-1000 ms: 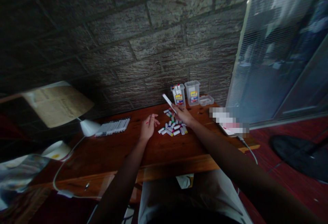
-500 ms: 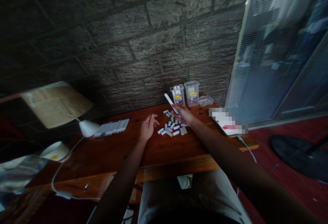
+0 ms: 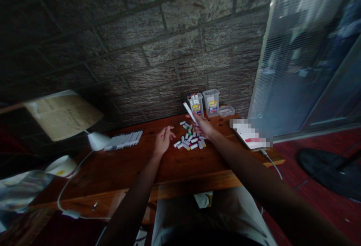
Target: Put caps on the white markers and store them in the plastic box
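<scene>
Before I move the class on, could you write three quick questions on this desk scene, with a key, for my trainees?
1. Which hand holds the white marker near the loose caps?

2. True or false: in this view, the row of white pens lies between the lamp and the left hand.

3. Pick one. Several coloured-tipped markers stand in:
A) the white bowl
B) the left one of the two clear containers
C) the shallow clear tray

Key
1. The right hand.
2. True.
3. B.
</scene>
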The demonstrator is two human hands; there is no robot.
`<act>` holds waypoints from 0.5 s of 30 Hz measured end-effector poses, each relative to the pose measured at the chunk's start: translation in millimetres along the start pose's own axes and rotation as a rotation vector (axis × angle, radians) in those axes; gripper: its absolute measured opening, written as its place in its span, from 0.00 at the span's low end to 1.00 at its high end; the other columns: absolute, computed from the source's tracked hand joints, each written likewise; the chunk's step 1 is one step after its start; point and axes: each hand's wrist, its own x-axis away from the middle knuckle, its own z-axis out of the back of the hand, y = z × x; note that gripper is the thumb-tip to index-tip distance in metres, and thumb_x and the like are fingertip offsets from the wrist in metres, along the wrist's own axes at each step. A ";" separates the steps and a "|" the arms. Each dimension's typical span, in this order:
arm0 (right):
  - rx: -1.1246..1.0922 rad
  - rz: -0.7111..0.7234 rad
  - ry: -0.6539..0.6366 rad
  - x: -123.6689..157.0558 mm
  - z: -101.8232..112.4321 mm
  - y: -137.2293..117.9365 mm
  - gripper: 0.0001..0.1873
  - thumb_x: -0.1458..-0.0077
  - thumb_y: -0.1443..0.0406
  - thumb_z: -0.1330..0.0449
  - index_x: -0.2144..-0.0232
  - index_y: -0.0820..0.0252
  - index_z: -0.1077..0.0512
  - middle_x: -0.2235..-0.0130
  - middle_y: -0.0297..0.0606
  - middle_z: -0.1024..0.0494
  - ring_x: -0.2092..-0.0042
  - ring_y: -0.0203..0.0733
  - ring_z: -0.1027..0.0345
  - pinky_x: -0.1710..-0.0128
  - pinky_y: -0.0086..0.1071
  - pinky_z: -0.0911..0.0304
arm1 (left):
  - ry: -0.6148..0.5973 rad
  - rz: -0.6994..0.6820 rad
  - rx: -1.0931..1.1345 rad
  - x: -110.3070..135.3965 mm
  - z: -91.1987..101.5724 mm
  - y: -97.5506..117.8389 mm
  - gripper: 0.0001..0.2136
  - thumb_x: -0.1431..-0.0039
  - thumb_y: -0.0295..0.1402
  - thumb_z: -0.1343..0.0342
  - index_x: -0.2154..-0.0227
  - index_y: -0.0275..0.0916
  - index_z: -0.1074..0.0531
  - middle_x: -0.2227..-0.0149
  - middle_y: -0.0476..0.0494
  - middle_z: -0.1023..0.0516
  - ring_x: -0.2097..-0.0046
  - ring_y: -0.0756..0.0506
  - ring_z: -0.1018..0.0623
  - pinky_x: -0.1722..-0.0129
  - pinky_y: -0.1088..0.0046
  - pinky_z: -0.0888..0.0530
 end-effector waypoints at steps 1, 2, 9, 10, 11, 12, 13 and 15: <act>0.012 0.010 0.018 0.3 -0.2 0.0 0.27 0.48 0.43 0.43 0.61 0.59 0.28 0.82 0.23 0.44 0.85 0.25 0.61 0.87 0.23 0.68 | 0.001 0.002 0.002 0.0 -0.1 -0.1 0.23 0.33 0.50 0.61 0.59 0.37 0.28 0.75 0.47 0.23 0.75 0.49 0.27 0.70 0.73 0.29; 0.023 0.023 0.036 0.5 -0.6 0.0 0.28 0.49 0.42 0.42 0.63 0.59 0.28 0.82 0.23 0.44 0.85 0.24 0.60 0.87 0.23 0.67 | 0.004 0.001 0.003 -0.1 -0.3 -0.2 0.24 0.33 0.50 0.61 0.59 0.37 0.28 0.75 0.47 0.23 0.75 0.49 0.27 0.70 0.73 0.29; 0.050 0.081 0.118 -0.2 -3.1 0.3 0.28 0.55 0.41 0.37 0.75 0.61 0.32 0.82 0.26 0.37 0.86 0.23 0.55 0.89 0.22 0.65 | 0.005 0.016 0.029 -0.2 -1.6 -1.6 0.24 0.34 0.50 0.60 0.59 0.35 0.28 0.75 0.46 0.23 0.75 0.49 0.27 0.71 0.73 0.30; 0.054 0.085 0.121 -0.5 -2.8 0.1 0.28 0.55 0.42 0.37 0.75 0.62 0.32 0.82 0.26 0.36 0.86 0.23 0.55 0.89 0.22 0.64 | 0.005 0.018 0.031 -0.1 -1.6 -1.4 0.24 0.34 0.50 0.60 0.59 0.35 0.28 0.75 0.46 0.23 0.75 0.49 0.27 0.71 0.74 0.30; 0.059 0.088 0.123 -0.7 -2.4 -0.2 0.28 0.55 0.42 0.37 0.76 0.62 0.32 0.82 0.27 0.36 0.86 0.23 0.54 0.89 0.22 0.64 | 0.005 0.018 0.032 0.1 -1.5 -1.2 0.24 0.34 0.50 0.60 0.59 0.36 0.28 0.75 0.46 0.23 0.75 0.49 0.27 0.71 0.74 0.30; 0.067 0.091 0.122 -0.9 -2.0 -0.6 0.28 0.55 0.42 0.37 0.76 0.62 0.32 0.82 0.27 0.36 0.86 0.23 0.55 0.88 0.22 0.64 | 0.006 0.016 0.034 0.2 -1.4 -1.0 0.24 0.34 0.50 0.60 0.59 0.36 0.28 0.75 0.46 0.23 0.75 0.49 0.27 0.71 0.73 0.30; 0.075 0.094 0.118 -1.0 -1.5 -0.9 0.28 0.55 0.42 0.37 0.76 0.62 0.33 0.82 0.27 0.36 0.86 0.23 0.55 0.88 0.22 0.64 | 0.006 0.015 0.034 0.3 -1.3 -0.8 0.24 0.34 0.50 0.60 0.59 0.36 0.28 0.75 0.46 0.23 0.75 0.49 0.27 0.71 0.73 0.30; 0.094 0.095 0.109 -1.1 -1.0 -1.2 0.28 0.55 0.42 0.37 0.77 0.62 0.33 0.82 0.27 0.36 0.86 0.23 0.55 0.88 0.23 0.64 | 0.004 0.017 0.033 0.3 -1.0 -0.5 0.24 0.34 0.50 0.60 0.59 0.36 0.28 0.75 0.46 0.23 0.75 0.49 0.27 0.71 0.73 0.30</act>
